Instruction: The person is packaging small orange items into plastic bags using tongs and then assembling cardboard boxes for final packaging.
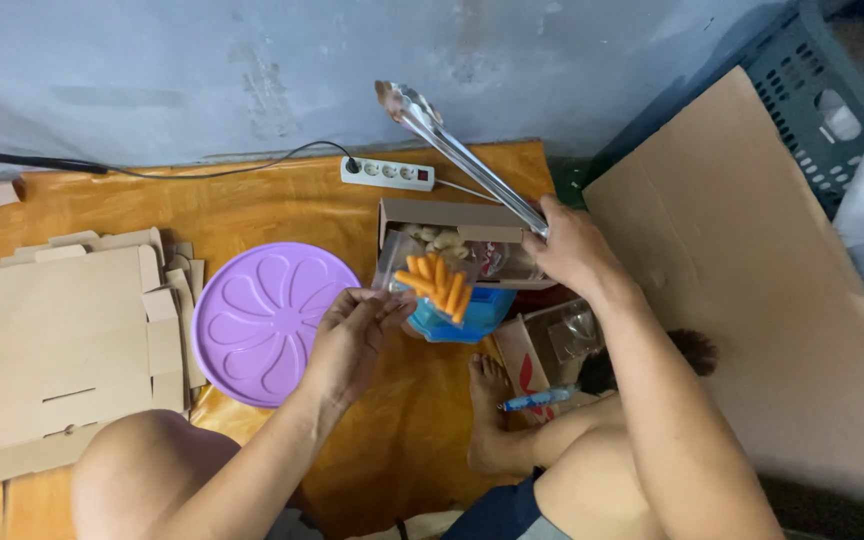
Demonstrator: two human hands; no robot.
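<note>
A clear bag (432,280) of orange sticks is pinched by the left hand's (352,335) fingers above a blue tub (457,318) — metal tongs (457,150) are gripped in the right hand (574,250), raised over an open box (452,235).

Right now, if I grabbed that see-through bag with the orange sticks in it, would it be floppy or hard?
Probably floppy: the clear bag looks thin and crinkled where the left hand pinches its edge. It seems light, holding only a handful of orange sticks. Its shiny plastic may be a bit slippery.
</note>
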